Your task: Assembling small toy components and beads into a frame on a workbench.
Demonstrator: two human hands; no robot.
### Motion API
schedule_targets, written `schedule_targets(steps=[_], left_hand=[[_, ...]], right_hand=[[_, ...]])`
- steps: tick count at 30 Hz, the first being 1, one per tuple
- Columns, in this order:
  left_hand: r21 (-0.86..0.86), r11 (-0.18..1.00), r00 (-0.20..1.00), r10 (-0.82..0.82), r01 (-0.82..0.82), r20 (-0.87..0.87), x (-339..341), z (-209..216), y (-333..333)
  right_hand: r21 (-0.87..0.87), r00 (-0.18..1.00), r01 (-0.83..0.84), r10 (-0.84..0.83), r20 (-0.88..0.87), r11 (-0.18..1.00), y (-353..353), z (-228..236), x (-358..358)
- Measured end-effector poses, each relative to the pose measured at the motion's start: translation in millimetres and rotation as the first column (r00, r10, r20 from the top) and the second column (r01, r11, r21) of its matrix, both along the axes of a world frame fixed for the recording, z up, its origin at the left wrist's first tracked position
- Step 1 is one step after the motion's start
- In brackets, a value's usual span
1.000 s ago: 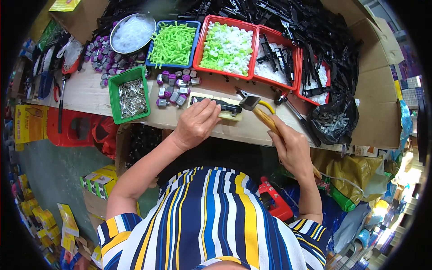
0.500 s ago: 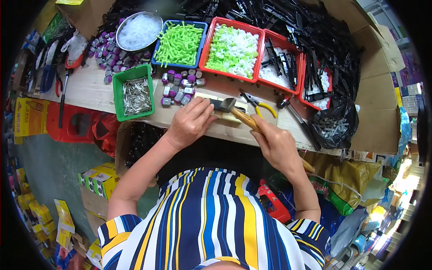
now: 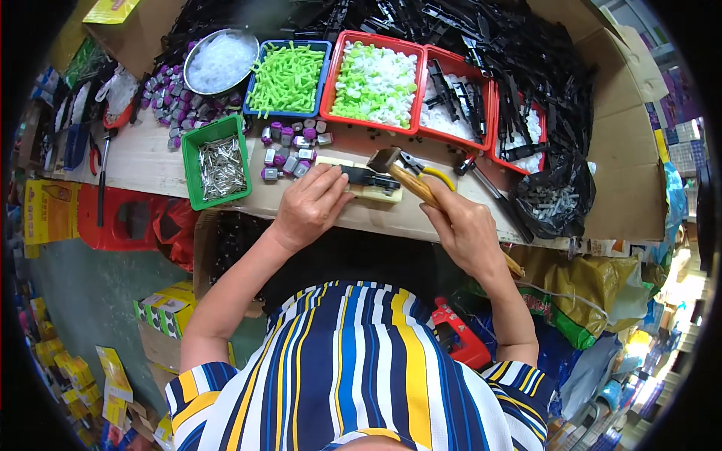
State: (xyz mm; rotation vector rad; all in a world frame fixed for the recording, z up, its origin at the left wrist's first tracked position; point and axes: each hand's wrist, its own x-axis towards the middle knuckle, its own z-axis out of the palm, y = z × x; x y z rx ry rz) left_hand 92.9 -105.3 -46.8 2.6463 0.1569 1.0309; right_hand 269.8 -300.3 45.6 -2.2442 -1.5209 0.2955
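My right hand [image 3: 468,231] is closed around the wooden handle of a hammer [image 3: 416,187]. Its dark metal head is just above and beyond a black plastic part [image 3: 368,178]. That long, narrow part lies on a cream-coloured block [image 3: 382,195] at the table's near edge. The fingers of my left hand [image 3: 310,209] press on the left end of the part and hide that end. Purple-and-grey small pieces [image 3: 283,156] lie just beyond my left hand. Pliers with yellow handles [image 3: 438,176] rest behind the hammer, partly covered by it.
A green bin of metal pins [image 3: 190,167] stands at left. Behind are a bowl of clear pieces [image 3: 221,62], a blue bin of green pieces [image 3: 250,96] and red bins [image 3: 325,105]. Black parts [image 3: 556,83] heap at the back right. Another hammer [image 3: 492,192] lies right, by a black bag [image 3: 556,225].
The hammer head has lifted off the black plastic part, so more of the part shows. My left hand stays on it. The whole view has shifted slightly.
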Motion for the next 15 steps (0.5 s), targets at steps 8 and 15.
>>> schedule_targets(steps=[8,15], left_hand=[[-0.13,0.991,0.999,-0.02,0.016,-0.027,4.7,14.3,5.7],[-0.176,0.982,0.987,-0.097,0.073,-0.13,26.8,18.1,5.4]], right_hand=[[0.155,0.979,-0.011,-0.021,0.204,0.988,-72.1,-34.8,33.4],[0.054,0.971,-0.073,0.059,0.231,0.996,-79.1,-58.7,34.4]])
